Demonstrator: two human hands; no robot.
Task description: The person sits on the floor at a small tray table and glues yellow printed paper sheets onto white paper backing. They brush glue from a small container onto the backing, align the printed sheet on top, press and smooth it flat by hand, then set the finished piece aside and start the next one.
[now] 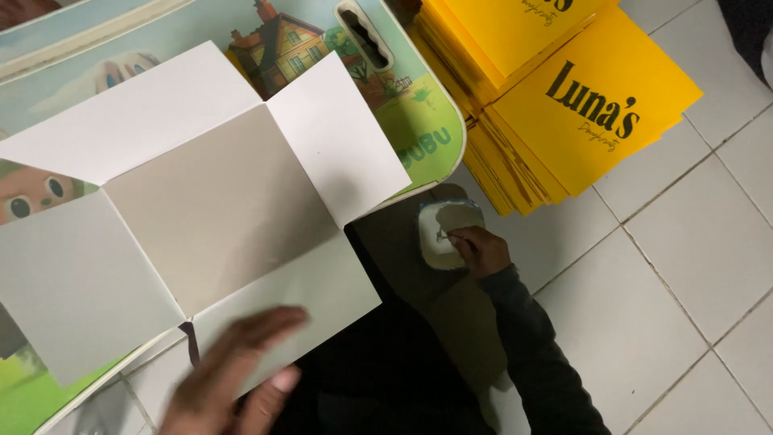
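While L hand [229, 374] pins white sheet [193, 213], long axis runs lower-left to upper-right.

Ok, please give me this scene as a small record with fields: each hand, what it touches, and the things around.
left hand: left hand, blurred, lying on the near edge of the unfolded white card sheet
right hand: right hand, dipping a thin tool, too small to identify, into the small white tub on the floor
work surface: low cartoon-printed table, under the sheet
nearby: stacks of yellow folded cards on the white tiled floor
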